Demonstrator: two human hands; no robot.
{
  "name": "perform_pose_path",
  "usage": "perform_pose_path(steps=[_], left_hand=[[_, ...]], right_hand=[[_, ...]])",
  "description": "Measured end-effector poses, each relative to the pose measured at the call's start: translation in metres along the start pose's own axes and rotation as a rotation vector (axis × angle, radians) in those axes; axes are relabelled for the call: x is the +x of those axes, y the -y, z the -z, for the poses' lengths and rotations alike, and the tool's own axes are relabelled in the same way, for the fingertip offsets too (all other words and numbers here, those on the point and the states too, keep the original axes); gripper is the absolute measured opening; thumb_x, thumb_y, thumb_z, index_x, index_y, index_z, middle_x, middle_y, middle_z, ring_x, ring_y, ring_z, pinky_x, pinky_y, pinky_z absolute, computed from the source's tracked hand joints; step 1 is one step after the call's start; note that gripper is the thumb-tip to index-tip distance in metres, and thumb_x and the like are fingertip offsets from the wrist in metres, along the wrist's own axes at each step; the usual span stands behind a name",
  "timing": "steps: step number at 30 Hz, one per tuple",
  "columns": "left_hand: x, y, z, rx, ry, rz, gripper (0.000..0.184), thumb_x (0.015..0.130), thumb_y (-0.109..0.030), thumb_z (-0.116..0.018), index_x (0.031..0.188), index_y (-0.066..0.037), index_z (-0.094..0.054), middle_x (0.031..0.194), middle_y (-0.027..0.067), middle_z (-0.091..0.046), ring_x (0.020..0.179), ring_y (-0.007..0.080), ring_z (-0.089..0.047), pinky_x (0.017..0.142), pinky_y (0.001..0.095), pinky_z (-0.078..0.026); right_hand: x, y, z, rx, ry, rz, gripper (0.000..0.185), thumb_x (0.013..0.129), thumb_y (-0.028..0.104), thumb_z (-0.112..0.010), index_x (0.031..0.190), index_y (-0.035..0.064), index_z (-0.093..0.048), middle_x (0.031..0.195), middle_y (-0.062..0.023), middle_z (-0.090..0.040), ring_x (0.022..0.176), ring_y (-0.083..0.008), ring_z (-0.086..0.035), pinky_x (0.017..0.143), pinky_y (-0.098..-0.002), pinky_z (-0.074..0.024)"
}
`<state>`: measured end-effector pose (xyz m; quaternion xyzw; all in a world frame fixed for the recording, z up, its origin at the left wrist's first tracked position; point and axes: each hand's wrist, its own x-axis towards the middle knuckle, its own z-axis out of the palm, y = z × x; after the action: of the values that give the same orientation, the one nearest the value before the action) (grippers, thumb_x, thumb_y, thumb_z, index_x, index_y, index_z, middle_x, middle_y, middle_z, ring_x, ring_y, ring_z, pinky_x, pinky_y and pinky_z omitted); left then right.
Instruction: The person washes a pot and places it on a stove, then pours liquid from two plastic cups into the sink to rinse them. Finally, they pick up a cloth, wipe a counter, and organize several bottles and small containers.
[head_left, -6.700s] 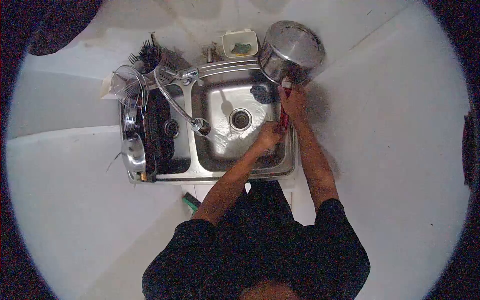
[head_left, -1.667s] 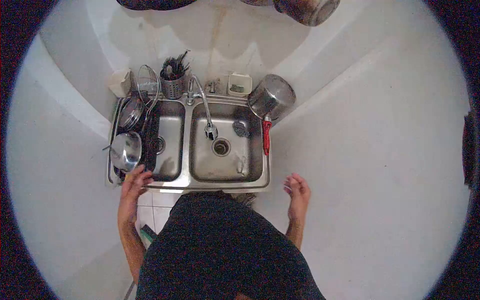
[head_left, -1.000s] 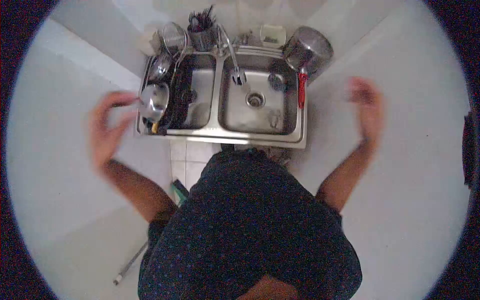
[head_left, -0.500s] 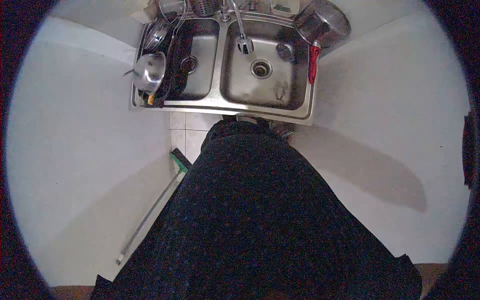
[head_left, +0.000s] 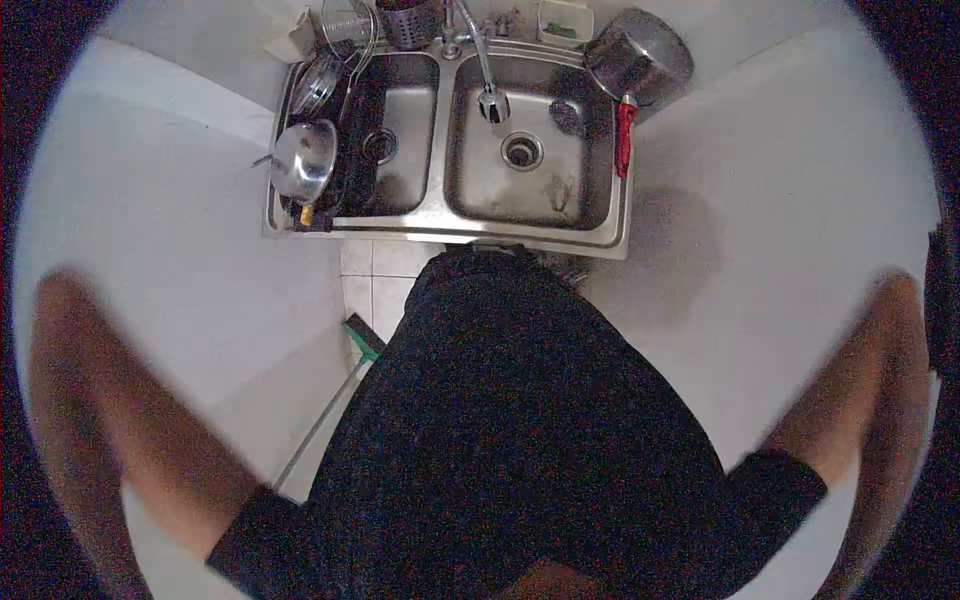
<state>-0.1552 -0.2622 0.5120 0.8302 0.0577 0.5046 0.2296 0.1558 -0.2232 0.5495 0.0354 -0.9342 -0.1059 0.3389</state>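
Where the saucepan [head_left: 640, 60] sits: far right corner of the double sink [head_left: 400, 222], well apart from both arms.
Red handle [head_left: 625, 142]: long axis running front to back along the sink's right rim, free end pointing toward the person.
Left hand and right hand: both out of view; whether the fingers are apart or closed on something cannot be told.
Left arm [head_left: 160, 430] and right arm [head_left: 835, 400]: bent, spread wide of the body (both blurred).
Right basin [head_left: 485, 185]: a round drain, with a dark patch behind and right of it; the faucet head [head_left: 492, 105] hangs above.
Left basin [head_left: 408, 105]: a round drain; along its left side, a metal bowl [head_left: 306, 160] among dark dishware.
White tub [head_left: 567, 22]: something green inside.
Perforated holder [head_left: 412, 25]: top cut off at the view's edge, contents hidden.
Green-headed floor tool [head_left: 362, 338]: below, left of the person.
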Motion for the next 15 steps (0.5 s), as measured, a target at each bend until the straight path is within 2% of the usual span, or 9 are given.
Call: perform_pose_path(steps=[3, 5, 9, 10, 11, 12, 13, 14, 15], left_hand=[[-0.005, 0.019, 0.008, -0.087, -0.028, 0.019, 0.038, 0.092, -0.031, -0.064, 0.121, -0.007, -0.061, 0.112, 0.0102, -0.064, 0.101, 0.0234, -0.06, 0.093, 0.0415, -0.048], [-0.014, 0.053, 0.013, -0.178, -0.058, 0.093, 0.038, 0.092, -0.032, -0.064, 0.122, -0.008, -0.06, 0.112, 0.0096, -0.064, 0.101, 0.0225, -0.06, 0.093, 0.0411, -0.048], [-0.08, 0.175, -0.023, -0.446, -0.386, 0.837, 0.039, 0.093, -0.034, -0.064, 0.122, -0.009, -0.06, 0.112, 0.0084, -0.064, 0.101, 0.0209, -0.06, 0.092, 0.0403, -0.048], [-0.108, 0.201, -0.044, -0.33, -0.417, 1.031, 0.039, 0.093, -0.035, -0.064, 0.122, -0.009, -0.06, 0.112, 0.0081, -0.063, 0.1, 0.0205, -0.06, 0.092, 0.0401, -0.048], [-0.146, 0.222, -0.068, -0.102, -0.415, 1.076, 0.035, 0.089, -0.031, -0.07, 0.115, -0.007, -0.062, 0.11, 0.0073, -0.064, 0.101, 0.0173, -0.06, 0.089, 0.0354, -0.05], [-0.194, 0.233, -0.101, -0.244, -0.629, 1.298, 0.029, 0.09, -0.022, -0.069, 0.112, -0.005, -0.062, 0.107, 0.0055, -0.065, 0.103, 0.0159, -0.06, 0.088, 0.0336, -0.05], [-0.28, 0.256, -0.122, -0.125, -0.479, 1.429, 0.029, 0.091, -0.018, -0.068, 0.115, -0.004, -0.062, 0.107, 0.0042, -0.066, 0.103, 0.0166, -0.061, 0.09, 0.0325, -0.049], [-0.257, 0.226, -0.131, 0.15, -0.215, 1.441, 0.028, 0.093, -0.018, -0.068, 0.116, -0.004, -0.062, 0.105, 0.0052, -0.067, 0.098, 0.0166, -0.062, 0.088, 0.0323, -0.05], [-0.253, 0.217, -0.134, 0.081, -0.223, 1.439, 0.027, 0.093, -0.018, -0.068, 0.115, -0.004, -0.063, 0.105, 0.0058, -0.067, 0.097, 0.0164, -0.062, 0.088, 0.0323, -0.05]], right_hand=[[-0.027, -0.026, 0.016, -0.229, -0.201, -0.161, 0.033, 0.09, 0.03, -0.062, 0.11, 0.0042, -0.067, 0.109, -0.0148, -0.067, 0.106, -0.0266, -0.061, 0.094, -0.0417, -0.0479], [-0.073, -0.057, 0.003, -0.42, -0.297, -0.451, 0.033, 0.09, 0.029, -0.062, 0.111, 0.0036, -0.067, 0.11, -0.0158, -0.067, 0.107, -0.0278, -0.061, 0.095, -0.043, -0.0473], [-0.256, -0.112, -0.147, -0.561, 0.097, -1.228, 0.034, 0.089, 0.026, -0.063, 0.113, 0.0026, -0.068, 0.112, -0.0178, -0.067, 0.11, -0.0303, -0.06, 0.098, -0.0454, -0.0461], [-0.355, -0.115, -0.213, -0.376, 0.053, -1.487, 0.034, 0.086, 0.03, -0.068, 0.11, 0.0059, -0.07, 0.105, -0.018, -0.069, 0.102, -0.0326, -0.064, 0.091, -0.044, -0.0488], [-0.331, -0.104, -0.224, -0.044, -0.315, -1.753, 0.03, 0.085, 0.027, -0.07, 0.107, 0.0068, -0.07, 0.093, -0.016, -0.071, 0.087, -0.0344, -0.067, 0.083, -0.0423, -0.0516], [-0.352, -0.1, -0.25, -0.127, -0.289, -1.86, 0.031, 0.083, 0.028, -0.072, 0.103, 0.0045, -0.07, 0.084, -0.0157, -0.07, 0.074, -0.0334, -0.067, 0.073, -0.0423, -0.0524], [-0.399, -0.092, -0.279, -0.193, -0.107, -1.867, 0.033, 0.083, 0.032, -0.072, 0.1, 0.0033, -0.07, 0.082, -0.0157, -0.069, 0.074, -0.0333, -0.066, 0.072, -0.0438, -0.0519], [-0.376, -0.089, -0.268, -0.122, -0.023, -1.852, 0.033, 0.082, 0.031, -0.072, 0.097, 0.002, -0.069, 0.079, -0.0177, -0.068, 0.075, -0.0362, -0.066, 0.072, -0.0461, -0.0518], [-0.381, -0.095, -0.271, -0.194, 0.021, -1.875, 0.037, 0.083, 0.034, -0.071, 0.1, 0.001, -0.069, 0.086, -0.0196, -0.068, 0.082, -0.0384, -0.065, 0.076, -0.0472, -0.0514]])
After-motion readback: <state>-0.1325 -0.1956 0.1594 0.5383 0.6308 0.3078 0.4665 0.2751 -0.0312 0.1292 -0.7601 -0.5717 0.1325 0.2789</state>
